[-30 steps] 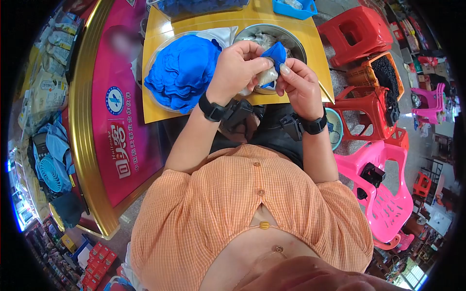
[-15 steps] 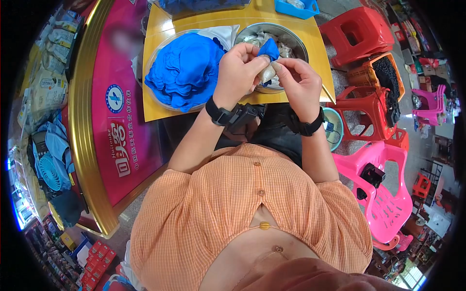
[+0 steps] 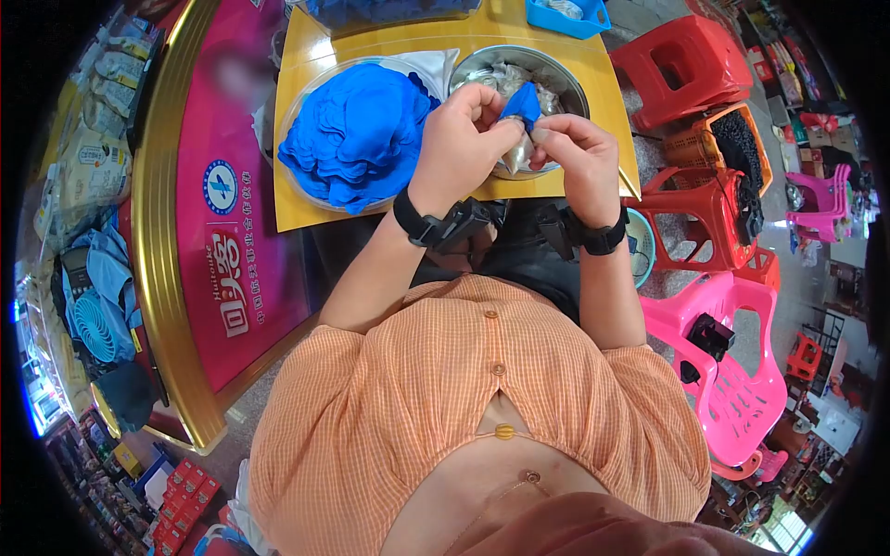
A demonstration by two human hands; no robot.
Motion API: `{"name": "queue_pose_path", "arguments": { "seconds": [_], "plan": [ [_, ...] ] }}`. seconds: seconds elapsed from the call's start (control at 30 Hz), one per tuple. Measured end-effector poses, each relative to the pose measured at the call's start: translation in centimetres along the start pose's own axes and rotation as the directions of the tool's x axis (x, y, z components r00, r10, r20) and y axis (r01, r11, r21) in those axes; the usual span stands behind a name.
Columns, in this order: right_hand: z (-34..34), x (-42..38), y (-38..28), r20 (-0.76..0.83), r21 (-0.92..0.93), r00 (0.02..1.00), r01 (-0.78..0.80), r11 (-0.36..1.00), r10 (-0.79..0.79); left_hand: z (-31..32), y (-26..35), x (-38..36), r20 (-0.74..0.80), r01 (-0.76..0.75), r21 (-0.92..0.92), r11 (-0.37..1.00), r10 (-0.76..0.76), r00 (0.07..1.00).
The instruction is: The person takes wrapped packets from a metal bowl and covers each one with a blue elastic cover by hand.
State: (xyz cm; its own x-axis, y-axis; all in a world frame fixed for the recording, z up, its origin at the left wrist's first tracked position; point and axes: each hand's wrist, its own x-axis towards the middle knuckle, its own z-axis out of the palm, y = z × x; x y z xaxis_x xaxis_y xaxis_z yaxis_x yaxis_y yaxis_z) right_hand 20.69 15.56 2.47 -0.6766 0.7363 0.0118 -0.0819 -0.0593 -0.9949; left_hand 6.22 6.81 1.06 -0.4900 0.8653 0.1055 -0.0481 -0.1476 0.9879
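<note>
Between my two hands is a small blue cloth piece [image 3: 522, 104] with a pale, shiny pouch [image 3: 515, 156] hanging below it. My left hand [image 3: 468, 137] pinches the blue cloth and the top of the pouch. From the other side, the fingertips of my right hand [image 3: 581, 157] are pressed together at the edge of the pouch. Both are over the near part of a round metal bowl [image 3: 577, 96] with whitish bundles [image 3: 547, 93] inside. To the left, a heap of blue cloth [image 3: 357, 134] fills a round, clear-rimmed tray.
The yellow table [image 3: 603, 69] also bears a clear bin [image 3: 389, 18] of blue material and a blue basket [image 3: 593, 20] at its far side. Red stools [image 3: 691, 69], an orange crate [image 3: 739, 116] and a pink chair [image 3: 732, 408] stand right. A gold-edged magenta counter [image 3: 218, 278] is left.
The pouch has turned and now hangs with its narrow end downward. My right hand has shifted slightly to the right, and its fingers have curled inward.
</note>
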Motion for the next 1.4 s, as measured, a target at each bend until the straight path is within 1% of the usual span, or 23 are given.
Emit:
{"name": "queue_pose_path", "arguments": {
  "seconds": [0.07, 0.13, 0.2, 0.23, 0.27, 0.37, 0.53, 0.6, 0.63, 0.7, 0.73, 0.8, 0.87, 0.93, 0.97, 1.03, 1.07, 1.1, 1.23, 1.3, 1.33, 1.37, 1.4],
  "plan": [
    [0.1, -0.1, 0.1, 0.027, 0.012, 0.999, 0.029, 1.000, -0.029, 0.0, -0.6, 0.1, -0.079, -0.069, 0.199, 0.978, 0.086, 0.993],
    [0.6, -0.2, 0.0, 0.057, -0.069, 0.998, 0.022, 0.997, -0.018, 0.3, -0.6, -0.1, -0.099, -0.105, 0.274, 0.956, 0.137, 0.986],
    [0.4, -0.2, 0.0, 0.065, -0.055, 0.998, 0.022, 0.998, -0.019, 0.0, -0.2, 0.1, -0.119, -0.143, 0.347, 0.927, 0.194, 0.974],
    [0.3, -0.2, 0.0, 0.071, -0.043, 0.997, 0.020, 0.999, -0.017, -0.6, 0.2, 0.3, -0.017, 0.031, -0.028, 0.999, -0.032, 0.999],
    [0.1, -0.2, 0.0, 0.072, -0.045, 0.997, 0.019, 0.999, -0.016, -1.1, 0.6, 0.4, 0.162, 0.252, -0.370, 0.894, -0.205, 0.965],
    [-0.1, -0.2, 0.2, 0.031, 0.053, 0.998, 0.050, 0.997, -0.052, -2.0, 1.5, 0.3, 0.258, 0.338, -0.444, 0.830, -0.243, 0.935],
    [0.3, -0.6, 0.5, 0.050, 0.001, 0.998, 0.030, 1.000, -0.030, -1.5, 0.8, 0.4, 0.228, 0.349, -0.245, 0.905, -0.296, 0.927],
    [0.5, -0.8, 0.7, 0.056, -0.027, 0.997, 0.053, 0.998, -0.052, -0.5, -0.3, 0.3, -0.013, 0.109, 0.080, 0.991, -0.108, 0.994],
    [0.6, -0.8, 0.7, 0.062, -0.054, 0.995, 0.078, 0.995, -0.075, -0.3, -0.6, 0.2, -0.015, 0.109, 0.079, 0.991, -0.108, 0.994],
    [0.5, -0.8, 0.9, 0.053, -0.054, 0.997, 0.064, 0.997, -0.061, 0.0, -0.9, 0.1, -0.088, -0.130, 0.284, 0.950, 0.160, 0.983],
    [0.4, -0.7, 0.9, 0.042, -0.053, 0.998, 0.049, 0.997, -0.047, -0.1, -0.7, 0.2, -0.088, -0.133, 0.282, 0.950, 0.163, 0.983],
    [0.4, -0.7, 0.7, 0.046, -0.041, 0.999, 0.017, 0.999, -0.015, -0.3, 0.0, 0.1, -0.048, 0.173, -0.137, 0.975, -0.181, 0.982],
    [0.8, -0.7, 0.2, 0.053, -0.024, 0.998, -0.013, 1.000, 0.015, -0.1, 0.3, 0.0, -0.076, 0.159, -0.148, 0.976, -0.171, 0.982],
    [1.9, -0.9, -0.4, 0.094, -0.062, 0.986, 0.145, 0.987, -0.139, -0.3, 0.4, 0.0, -0.109, 0.143, -0.157, 0.977, -0.161, 0.981],
    [2.0, -0.8, -0.2, 0.096, -0.060, 0.986, 0.146, 0.988, -0.139, -0.4, 0.3, 0.2, -0.112, 0.124, -0.178, 0.976, -0.146, 0.983],
    [2.0, -0.7, 0.1, 0.103, -0.366, 0.962, 0.273, 0.890, -0.253, -0.8, 0.4, 0.4, -0.111, 0.104, -0.199, 0.974, -0.128, 0.986],
    [1.9, -0.7, 0.0, 0.114, -0.411, 0.955, 0.295, 0.863, -0.272, -1.2, 0.6, 0.4, -0.039, 0.163, -0.261, 0.951, -0.179, 0.983],
    [1.9, -0.8, 0.1, 0.114, -0.413, 0.955, 0.295, 0.862, -0.272, -1.4, 0.8, 0.4, 0.034, 0.224, -0.318, 0.921, -0.225, 0.974],
    [2.3, -0.7, 0.5, -0.032, -0.298, 0.975, 0.201, 0.933, -0.220, -1.2, 1.4, 0.0, 0.059, 0.267, -0.415, 0.870, -0.268, 0.962],
    [2.6, -0.7, 0.2, -0.071, -0.242, 0.977, 0.181, 0.953, -0.203, -1.2, 1.4, 0.0, 0.068, 0.210, -0.334, 0.919, -0.199, 0.978],
    [2.7, -0.8, -0.2, -0.102, -0.139, 0.986, 0.120, 0.983, -0.135, -1.0, 1.1, 0.0, 0.068, 0.209, -0.336, 0.918, -0.198, 0.978],
    [2.7, -0.7, -0.4, -0.127, -0.033, 0.990, 0.060, 0.998, -0.063, -0.7, 0.5, -0.1, 0.033, 0.011, -0.156, 0.988, -0.006, 0.999],
    [2.6, -0.5, -0.4, -0.128, -0.035, 0.990, 0.061, 0.997, -0.065, -0.3, 0.4, -0.1, 0.033, -0.190, 0.033, 0.981, 0.189, 0.981]
  ]
}}
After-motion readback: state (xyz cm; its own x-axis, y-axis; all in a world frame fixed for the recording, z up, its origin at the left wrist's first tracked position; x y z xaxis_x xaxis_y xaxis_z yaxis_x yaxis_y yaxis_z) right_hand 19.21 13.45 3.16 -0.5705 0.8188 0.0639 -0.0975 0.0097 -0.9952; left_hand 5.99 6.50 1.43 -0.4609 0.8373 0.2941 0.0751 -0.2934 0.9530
